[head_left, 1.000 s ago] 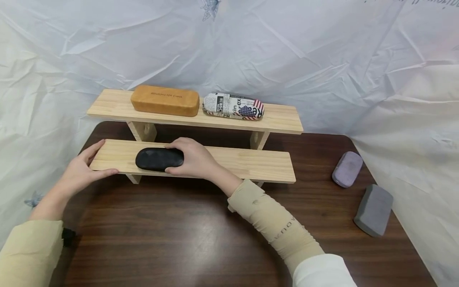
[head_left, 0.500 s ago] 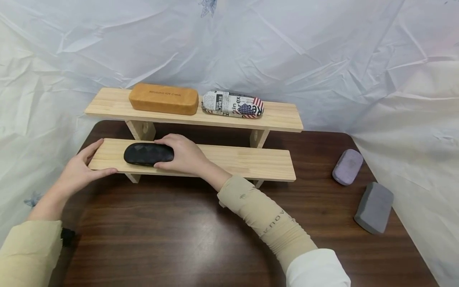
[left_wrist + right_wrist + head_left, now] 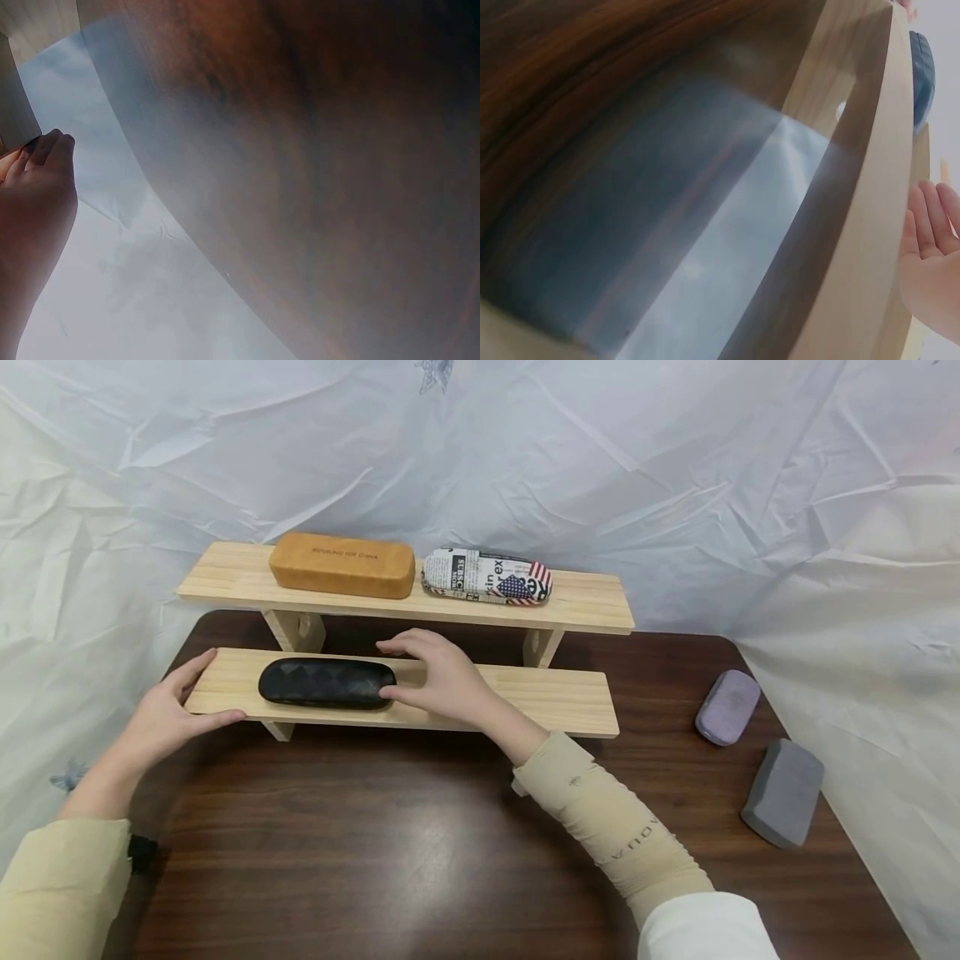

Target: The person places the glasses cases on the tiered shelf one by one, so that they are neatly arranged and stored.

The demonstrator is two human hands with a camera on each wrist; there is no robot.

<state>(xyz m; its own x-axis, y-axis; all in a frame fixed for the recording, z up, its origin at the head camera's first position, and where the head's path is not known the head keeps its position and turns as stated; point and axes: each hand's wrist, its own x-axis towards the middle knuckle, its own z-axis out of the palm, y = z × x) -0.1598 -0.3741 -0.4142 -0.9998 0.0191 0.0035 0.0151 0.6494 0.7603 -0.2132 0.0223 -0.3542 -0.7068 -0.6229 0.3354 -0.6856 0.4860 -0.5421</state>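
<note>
A black glasses case (image 3: 327,682) with a quilted-looking lid lies lengthwise on the left part of the lower wooden shelf (image 3: 525,697). My right hand (image 3: 450,681) is just off the case's right end, fingers spread and loosely bent, thumb tip right at the case's edge. In the right wrist view, the fingers of that hand (image 3: 930,247) extend beside the shelf, apart from the dark case (image 3: 922,79). My left hand (image 3: 161,718) grips the shelf's left end, with the thumb along the front edge and the fingers at the back corner.
On the upper wooden shelf (image 3: 592,602) stand a tan glasses case (image 3: 341,566) and a newspaper-and-flag print case (image 3: 487,578). A lilac case (image 3: 727,707) and a grey case (image 3: 782,793) lie on the right of the brown table (image 3: 360,852). White sheeting (image 3: 675,485) hangs behind.
My right hand slid the black case leftward along the lower shelf, then let go and drew back to the right. My left hand stays on the shelf end.
</note>
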